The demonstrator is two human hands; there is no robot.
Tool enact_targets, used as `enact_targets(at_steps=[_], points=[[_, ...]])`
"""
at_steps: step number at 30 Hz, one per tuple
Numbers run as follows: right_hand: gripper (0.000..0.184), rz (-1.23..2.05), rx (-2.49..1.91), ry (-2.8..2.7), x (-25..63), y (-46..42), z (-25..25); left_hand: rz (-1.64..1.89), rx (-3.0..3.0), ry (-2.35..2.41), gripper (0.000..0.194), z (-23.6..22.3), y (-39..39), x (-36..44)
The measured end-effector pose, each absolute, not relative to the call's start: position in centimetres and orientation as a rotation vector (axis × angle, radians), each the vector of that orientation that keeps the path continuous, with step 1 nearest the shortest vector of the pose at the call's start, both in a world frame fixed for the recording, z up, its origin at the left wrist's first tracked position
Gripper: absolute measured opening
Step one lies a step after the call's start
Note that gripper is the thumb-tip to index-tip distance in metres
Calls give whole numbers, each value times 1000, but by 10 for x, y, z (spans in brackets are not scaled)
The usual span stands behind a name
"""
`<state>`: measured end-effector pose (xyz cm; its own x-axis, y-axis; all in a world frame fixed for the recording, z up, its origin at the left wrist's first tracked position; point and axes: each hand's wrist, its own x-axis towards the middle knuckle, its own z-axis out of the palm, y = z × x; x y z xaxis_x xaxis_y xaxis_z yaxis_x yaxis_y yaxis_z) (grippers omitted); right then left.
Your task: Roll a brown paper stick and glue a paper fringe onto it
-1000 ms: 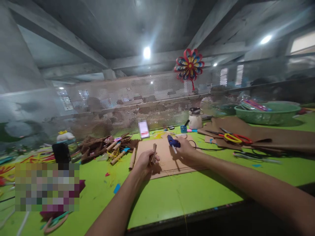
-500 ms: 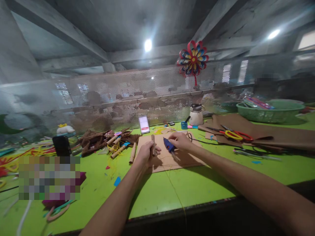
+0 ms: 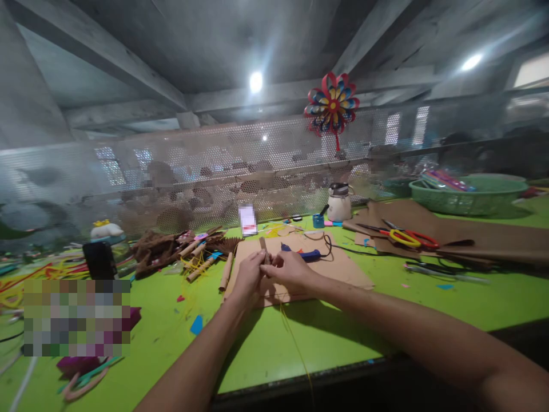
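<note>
My left hand is closed around a narrow brown paper tube, its top end standing up out of the fingers. My right hand meets it there, thumb and fingers pinched on the tube's lower part; the exact contact is partly hidden. Under both hands lies a brown cardboard sheet. A blue glue gun rests on that sheet just beyond my right hand, its black cord looping to the right. Thin yellow string trails from below the hands over the table's front edge.
Left of the sheet are paper rolls, crumpled brown paper and a black phone. To the right lie scissors on brown paper, with a green basket behind. A white jug stands at the back.
My right hand has let go of the glue gun, which now lies on the cardboard, and has moved left to the tube in my left hand. The view has shifted slightly.
</note>
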<state>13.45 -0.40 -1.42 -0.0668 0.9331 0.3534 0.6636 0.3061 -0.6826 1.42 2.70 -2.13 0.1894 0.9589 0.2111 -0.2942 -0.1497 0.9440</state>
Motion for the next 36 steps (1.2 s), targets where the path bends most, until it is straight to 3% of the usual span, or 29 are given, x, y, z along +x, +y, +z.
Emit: enact_targets(at_steps=[13, 36], points=[[22, 691, -1314, -1620, 131, -2, -23, 1265, 1175, 779, 24, -16, 18, 18], [14, 589, -1374, -1616, 132, -6, -26, 1238, 1046, 801, 21, -17, 18, 20]])
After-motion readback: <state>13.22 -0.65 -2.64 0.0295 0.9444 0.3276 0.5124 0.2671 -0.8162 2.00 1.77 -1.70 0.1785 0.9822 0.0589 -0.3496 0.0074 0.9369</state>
